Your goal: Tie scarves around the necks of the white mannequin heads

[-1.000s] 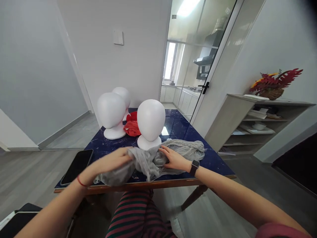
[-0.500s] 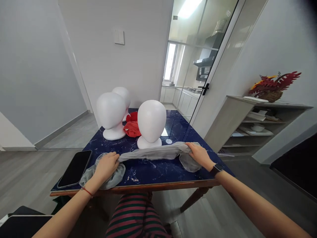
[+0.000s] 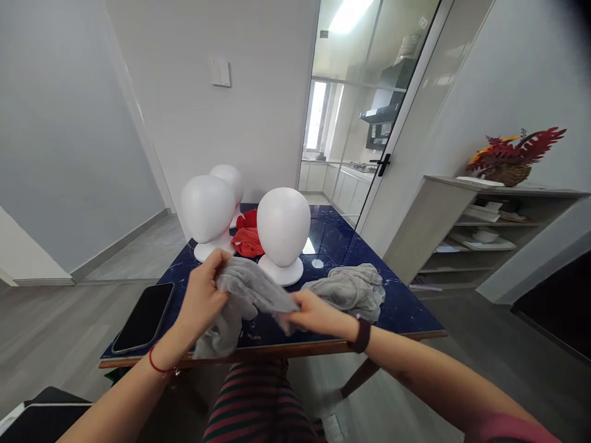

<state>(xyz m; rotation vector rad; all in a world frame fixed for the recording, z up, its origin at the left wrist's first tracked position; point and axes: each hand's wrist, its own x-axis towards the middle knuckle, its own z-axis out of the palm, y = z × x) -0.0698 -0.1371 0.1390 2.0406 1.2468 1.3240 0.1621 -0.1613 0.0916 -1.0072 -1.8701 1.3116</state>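
A thin, crumpled grey scarf stretches between my two hands above the near part of the table. My left hand is closed round its left part, and a loose fold hangs below it toward the table edge. My right hand pinches the scarf in front of the nearest white mannequin head. Past my right hand, more grey cloth lies bunched on the table; whether it joins the held stretch is partly hidden. The mannequin head stands upright and bare on its round base.
Two more white mannequin heads, one in front and one behind, stand at the back left. Red cloth lies beside them. A black phone rests at the left of the dark blue table. A shelf unit stands to the right.
My right hand has moved left and nearer, leaving bunched cloth at the right. My left hand has risen with the scarf, and the stretch between the hands is shorter.
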